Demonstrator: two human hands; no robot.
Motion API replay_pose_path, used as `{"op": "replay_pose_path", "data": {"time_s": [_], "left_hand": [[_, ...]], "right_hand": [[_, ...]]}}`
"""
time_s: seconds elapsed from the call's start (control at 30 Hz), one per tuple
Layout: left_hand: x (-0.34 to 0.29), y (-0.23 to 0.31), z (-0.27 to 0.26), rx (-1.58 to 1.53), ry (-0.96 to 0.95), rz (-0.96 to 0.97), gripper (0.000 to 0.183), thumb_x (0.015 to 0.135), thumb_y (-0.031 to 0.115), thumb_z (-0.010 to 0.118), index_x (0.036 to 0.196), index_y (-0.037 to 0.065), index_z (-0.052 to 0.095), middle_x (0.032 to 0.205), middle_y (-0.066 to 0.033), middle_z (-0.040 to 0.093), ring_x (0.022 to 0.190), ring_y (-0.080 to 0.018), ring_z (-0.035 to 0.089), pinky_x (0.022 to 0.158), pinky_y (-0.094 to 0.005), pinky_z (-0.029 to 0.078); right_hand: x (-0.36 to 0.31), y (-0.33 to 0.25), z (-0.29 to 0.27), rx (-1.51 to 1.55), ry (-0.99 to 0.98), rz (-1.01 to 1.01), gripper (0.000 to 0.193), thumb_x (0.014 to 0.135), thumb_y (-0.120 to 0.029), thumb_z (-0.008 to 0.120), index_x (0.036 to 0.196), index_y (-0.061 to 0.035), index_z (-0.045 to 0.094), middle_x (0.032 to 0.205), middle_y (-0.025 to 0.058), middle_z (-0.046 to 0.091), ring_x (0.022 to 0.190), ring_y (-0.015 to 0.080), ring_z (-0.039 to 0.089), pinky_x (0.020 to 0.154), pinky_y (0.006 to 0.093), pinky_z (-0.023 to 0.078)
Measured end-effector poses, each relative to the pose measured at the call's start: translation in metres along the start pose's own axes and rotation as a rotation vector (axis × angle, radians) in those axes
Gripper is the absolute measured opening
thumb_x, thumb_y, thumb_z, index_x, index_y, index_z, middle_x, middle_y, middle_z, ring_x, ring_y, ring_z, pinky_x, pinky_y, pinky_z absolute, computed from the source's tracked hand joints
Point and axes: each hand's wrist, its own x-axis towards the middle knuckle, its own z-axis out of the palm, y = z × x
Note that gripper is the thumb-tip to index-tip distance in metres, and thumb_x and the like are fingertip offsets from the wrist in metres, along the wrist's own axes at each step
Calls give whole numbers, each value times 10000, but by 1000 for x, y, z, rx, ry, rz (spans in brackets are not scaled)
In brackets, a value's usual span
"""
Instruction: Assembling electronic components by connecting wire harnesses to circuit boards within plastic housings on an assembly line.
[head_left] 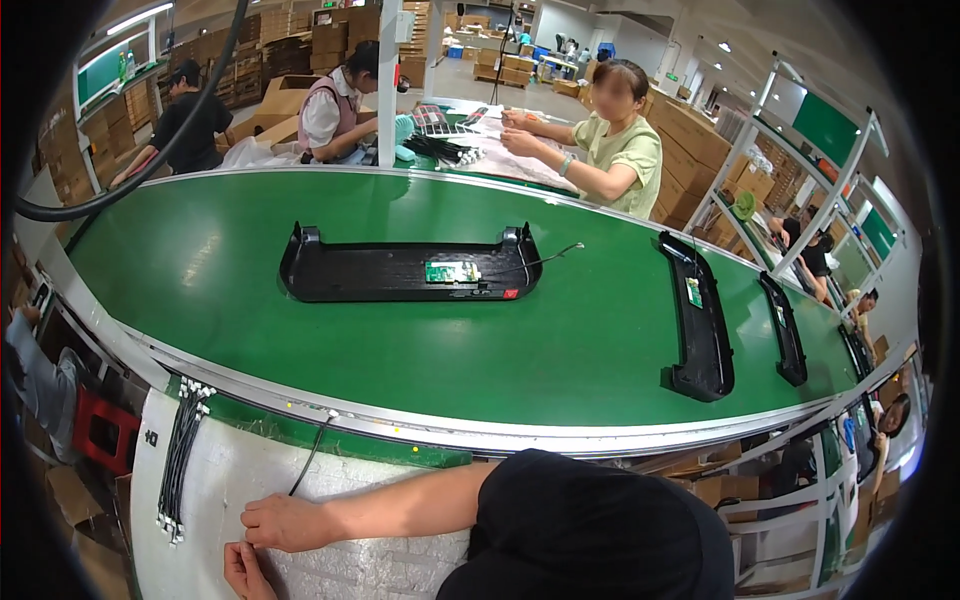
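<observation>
My right hand (285, 523) reaches in from the right over a white work surface, its fingers closed in a pinch. A thin black cable (312, 455) with a small pale connector at its far end runs down to this hand and disappears behind it. Just below, my left hand (247, 573) is partly cut off by the lower edge. Its thumb and finger are pinched close to the right fingertips; what lies between them is too small to make out. To the left of both hands lies a bundle of black cables (183, 462) with white connectors.
Beyond the work surface runs a green conveyor belt (420, 360). A black plastic housing (365, 270) with a green circuit board (450, 271) lies on it; more housings (703, 330) stand to the right. Across the belt, a person (615, 150) handles something small. A red stool (105, 430) is at left.
</observation>
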Motion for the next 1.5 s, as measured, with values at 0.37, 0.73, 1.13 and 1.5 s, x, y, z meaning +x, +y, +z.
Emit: {"op": "replay_pose_path", "data": {"time_s": [0.37, 0.73, 1.13, 1.5], "left_hand": [[3, -3, 1, 139, 42, 71, 256, 934, 189, 494, 722, 52, 453, 667, 28, 414, 593, -77, 337, 525, -213, 313], [3, 3, 5, 79, 48, 13, 251, 935, 235, 492, 744, 75, 466, 666, 46, 413, 560, -67, 312, 501, -199, 300], [15, -4, 7, -6, 3, 8, 249, 944, 215, 477, 741, 70, 480, 674, 48, 429, 583, -65, 336, 528, -204, 311], [15, -11, 0, 138, 31, 40, 260, 942, 200, 469, 748, 30, 493, 684, 30, 441, 598, -75, 360, 534, -214, 327]], "right_hand": [[3, 1, 0, -237, 124, -152, 121, 624, -152, 604, 545, -66, 570, 708, 43, 508, 843, 236, 476, 646, 337, 410], [-2, 9, 10, -196, 69, -125, 95, 658, -130, 578, 634, -39, 565, 753, 63, 495, 785, 229, 504, 583, 329, 451], [-1, 11, 10, -150, 23, -85, 86, 659, -104, 585, 645, -24, 555, 733, 97, 501, 649, 248, 553, 541, 356, 461], [0, 14, 9, -168, -3, -64, 88, 642, -87, 593, 637, -12, 547, 721, 91, 502, 633, 252, 554, 523, 366, 464]]}}
